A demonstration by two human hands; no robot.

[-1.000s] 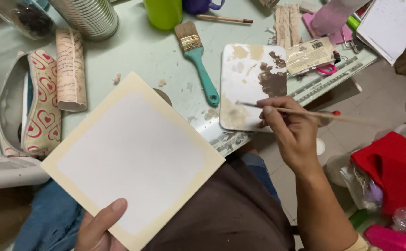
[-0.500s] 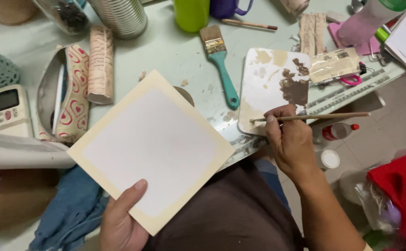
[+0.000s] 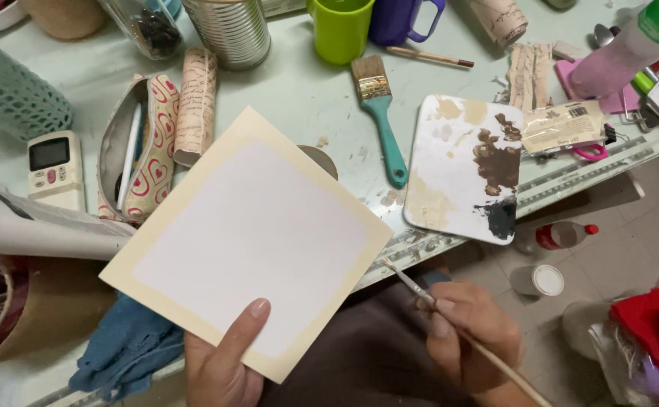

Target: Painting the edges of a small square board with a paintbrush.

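Left hand point(image 3: 220, 362) — fingers closed on the near edge of the card point(image 3: 250, 237), thumb lying flat on its white face. Card: square, white centre, cream border, held tilted with one corner pointing away over the bench point(image 3: 299, 98).

Right hand point(image 3: 469, 335) — fingers pinched round a thin brush point(image 3: 461, 332), just right of the card's lower right edge; brush tip lies at that edge, handle running down toward the lower right.

Palette point(image 3: 461, 169): white rounded tray on the bench, right of the card, smeared with tan, brown and black paint.

Flat brush point(image 3: 378, 113): teal handle, lying between card and palette, bristles pointing away.

Beyond the card: green mug point(image 3: 340, 30), purple mug point(image 3: 397, 19), ribbed tin can point(image 3: 227, 30).

Left of the card: paper roll point(image 3: 196, 105), heart-patterned pencil case point(image 3: 137, 147), white remote point(image 3: 54, 169) — all on the bench.

Below the card's left corner: blue cloth point(image 3: 126, 350).

On the floor, right of the card and below the palette: small red-capped bottle point(image 3: 563, 235) lying on its side, white-lidded pot point(image 3: 538, 280).
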